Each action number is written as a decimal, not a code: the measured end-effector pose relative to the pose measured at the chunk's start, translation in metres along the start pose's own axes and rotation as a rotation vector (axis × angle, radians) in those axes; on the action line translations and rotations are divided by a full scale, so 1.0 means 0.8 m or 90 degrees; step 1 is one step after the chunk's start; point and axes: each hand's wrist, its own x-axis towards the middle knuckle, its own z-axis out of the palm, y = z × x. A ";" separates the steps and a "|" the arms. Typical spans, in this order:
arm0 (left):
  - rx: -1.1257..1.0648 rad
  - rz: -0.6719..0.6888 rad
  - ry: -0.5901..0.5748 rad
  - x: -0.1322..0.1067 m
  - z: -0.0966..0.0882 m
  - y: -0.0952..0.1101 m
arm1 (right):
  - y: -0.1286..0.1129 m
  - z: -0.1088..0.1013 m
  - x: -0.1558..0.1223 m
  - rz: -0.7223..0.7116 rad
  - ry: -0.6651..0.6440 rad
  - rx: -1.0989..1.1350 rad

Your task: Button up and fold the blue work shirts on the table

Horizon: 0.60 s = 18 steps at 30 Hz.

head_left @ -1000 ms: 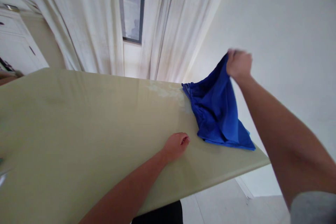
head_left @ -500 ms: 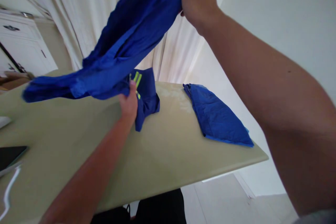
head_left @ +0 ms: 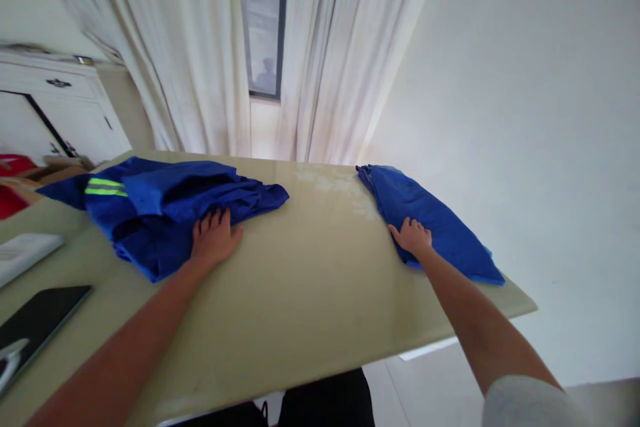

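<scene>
On the left of the table lies a crumpled blue garment (head_left: 175, 193) with a yellow-green and grey reflective stripe. My left hand (head_left: 214, 237) rests on its near edge, fingers spread and thumb out to the right. A second blue garment (head_left: 440, 227) lies folded flat at the right end of the table. My right hand (head_left: 414, 237) touches the left part of it, palm down with the fingers apart. Whether its fingertips grip any cloth cannot be made out.
The beige table (head_left: 310, 293) has a rounded near edge. A dark flat device (head_left: 43, 313) and a white object (head_left: 27, 253) lie at its left. Behind stand pale curtains (head_left: 190, 80), a white cabinet (head_left: 65, 113) and red things (head_left: 15, 167); a wall (head_left: 525, 113) closes the right side.
The striped garment was held up in both hands and now lies on the table's left. My right hand has come down onto the folded garment; my left hand has opened and moved slightly left.
</scene>
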 end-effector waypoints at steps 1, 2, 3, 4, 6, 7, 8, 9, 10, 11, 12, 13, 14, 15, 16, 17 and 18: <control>0.005 0.008 0.009 -0.012 0.011 0.006 | 0.007 0.018 -0.006 0.004 0.018 -0.024; 0.005 0.014 0.025 -0.021 0.016 0.010 | 0.013 0.029 -0.006 -0.011 0.008 -0.037; 0.000 0.028 0.041 -0.026 0.018 0.013 | 0.018 0.033 -0.003 -0.029 -0.013 -0.046; -0.006 0.043 0.048 -0.029 0.016 0.014 | 0.023 0.032 0.003 -0.042 -0.041 -0.049; -0.009 0.057 0.038 -0.028 0.010 0.012 | 0.027 0.023 0.018 -0.046 -0.091 -0.047; -0.007 0.058 0.026 -0.027 0.008 0.009 | 0.026 0.018 0.023 -0.043 -0.101 -0.048; -0.003 0.059 0.019 -0.025 0.007 0.007 | 0.024 0.015 0.025 -0.044 -0.102 -0.054; 0.001 0.061 0.015 -0.024 0.007 0.004 | 0.020 0.013 0.025 -0.052 -0.095 -0.064; 0.006 0.065 0.015 -0.023 0.008 0.002 | 0.016 0.013 0.022 -0.064 -0.083 -0.076; 0.011 0.069 0.017 -0.023 0.011 0.000 | 0.011 0.014 0.019 -0.077 -0.069 -0.089; 0.014 0.074 0.019 -0.023 0.013 -0.002 | 0.006 0.015 0.015 -0.087 -0.058 -0.100; 0.016 0.079 0.019 -0.023 0.015 -0.003 | 0.003 0.017 0.011 -0.094 -0.051 -0.108; 0.018 0.084 0.019 -0.023 0.017 -0.004 | 0.000 0.018 0.009 -0.097 -0.050 -0.111; 0.019 0.087 0.020 -0.023 0.018 -0.005 | -0.002 0.019 0.009 -0.102 -0.048 -0.115; 0.020 0.090 0.020 -0.023 0.018 -0.005 | -0.002 0.019 0.010 -0.106 -0.048 -0.117; 0.021 0.093 0.021 -0.023 0.018 -0.005 | -0.001 0.018 0.011 -0.109 -0.050 -0.118; 0.021 0.096 0.021 -0.023 0.018 -0.005 | 0.000 0.016 0.014 -0.110 -0.054 -0.117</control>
